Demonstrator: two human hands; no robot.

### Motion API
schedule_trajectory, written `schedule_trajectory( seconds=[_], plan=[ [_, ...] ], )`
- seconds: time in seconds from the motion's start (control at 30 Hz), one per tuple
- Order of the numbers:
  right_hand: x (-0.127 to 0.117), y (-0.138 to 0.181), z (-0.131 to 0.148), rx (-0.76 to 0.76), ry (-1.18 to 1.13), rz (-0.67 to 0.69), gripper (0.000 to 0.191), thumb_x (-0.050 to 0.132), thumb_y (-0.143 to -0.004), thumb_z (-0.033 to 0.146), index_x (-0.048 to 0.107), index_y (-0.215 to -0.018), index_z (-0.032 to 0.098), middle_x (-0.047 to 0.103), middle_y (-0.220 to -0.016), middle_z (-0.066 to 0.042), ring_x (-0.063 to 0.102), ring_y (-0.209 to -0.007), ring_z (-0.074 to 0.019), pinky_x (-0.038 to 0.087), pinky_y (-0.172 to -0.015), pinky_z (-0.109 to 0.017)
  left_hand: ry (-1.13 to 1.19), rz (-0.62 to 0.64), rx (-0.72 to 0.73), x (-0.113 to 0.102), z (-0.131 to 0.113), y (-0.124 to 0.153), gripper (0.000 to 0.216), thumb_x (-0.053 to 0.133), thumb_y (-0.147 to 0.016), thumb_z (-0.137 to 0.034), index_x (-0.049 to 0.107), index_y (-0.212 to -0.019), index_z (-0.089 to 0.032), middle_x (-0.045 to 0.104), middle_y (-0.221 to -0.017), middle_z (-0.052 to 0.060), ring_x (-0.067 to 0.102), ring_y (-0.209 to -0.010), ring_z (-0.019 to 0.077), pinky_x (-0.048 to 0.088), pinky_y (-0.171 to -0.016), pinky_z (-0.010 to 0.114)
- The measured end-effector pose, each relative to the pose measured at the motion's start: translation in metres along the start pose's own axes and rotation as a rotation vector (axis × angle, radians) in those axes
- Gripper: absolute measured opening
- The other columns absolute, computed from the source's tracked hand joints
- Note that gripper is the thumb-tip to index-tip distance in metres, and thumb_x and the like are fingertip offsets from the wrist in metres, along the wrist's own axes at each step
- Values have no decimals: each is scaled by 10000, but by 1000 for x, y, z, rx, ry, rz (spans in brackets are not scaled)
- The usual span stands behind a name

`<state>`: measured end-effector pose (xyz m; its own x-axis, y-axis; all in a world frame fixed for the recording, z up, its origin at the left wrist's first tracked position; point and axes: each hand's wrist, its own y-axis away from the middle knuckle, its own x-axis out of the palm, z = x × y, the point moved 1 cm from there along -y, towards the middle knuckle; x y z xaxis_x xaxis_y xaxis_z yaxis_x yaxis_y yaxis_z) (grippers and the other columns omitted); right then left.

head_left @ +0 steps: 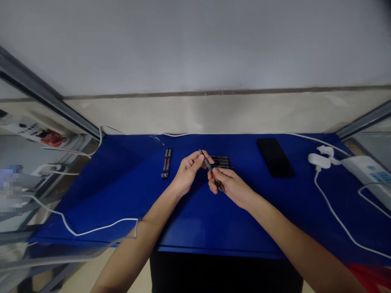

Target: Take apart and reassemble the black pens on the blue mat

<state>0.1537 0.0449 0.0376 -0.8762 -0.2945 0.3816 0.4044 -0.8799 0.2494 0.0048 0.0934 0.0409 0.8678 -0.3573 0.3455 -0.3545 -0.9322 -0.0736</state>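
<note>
A dark pen point(208, 163) is held at a slant above the blue table, its pointed end up and to the left. My left hand point(190, 169) pinches it near the tip. Lower down, the fingers of my right hand point(229, 183) are closed around its barrel. Behind my hands lie several dark pens point(222, 161) side by side, partly hidden by my fingers. Left of my left hand, two capped pens point(166, 162) rest close together on the table.
The blue table point(195, 228) meets a pale wall at the back. A black phone point(275, 157) lies on the right. Beyond it are a white charger point(319, 160) with its cable and a white power strip point(368, 171). A white cable point(104, 224) crosses the left side near my forearm.
</note>
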Motion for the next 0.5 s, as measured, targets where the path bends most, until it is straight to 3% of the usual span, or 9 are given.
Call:
schedule_trajectory(
  seconds=[0.1, 0.23, 0.5],
  plan=[
    [0, 0, 2, -30, 61, -42, 289, 567, -923, 452, 615, -959, 169, 593, -645, 6, 528, -559, -118, 390, -565, -267, -5, -18, 1, 0, -1, 0, 246, 591, -913, -404, 638, -914, -162, 655, -880, 48, 539, -740, 118, 428, -722, 248],
    [2, -1, 2, -84, 131, -86, 246, 622, -888, 414, 605, -870, 170, 593, -640, 8, 524, -558, -113, 376, -556, -260, -17, -7, 0, 0, 0, 0, 247, 586, -916, -398, 641, -902, -158, 644, -863, 45, 529, -733, 117, 430, -697, 239],
    [6, 3, 0, -33, -1, 20, 272, 547, -931, 431, 577, -858, 170, 543, -602, 15, 455, -534, -108, 288, -528, -262, 103, 2, -13, 2, -1, 2, 247, 631, -883, -415, 618, -890, -168, 626, -827, 40, 551, -773, 135, 456, -713, 250]
  ],
)
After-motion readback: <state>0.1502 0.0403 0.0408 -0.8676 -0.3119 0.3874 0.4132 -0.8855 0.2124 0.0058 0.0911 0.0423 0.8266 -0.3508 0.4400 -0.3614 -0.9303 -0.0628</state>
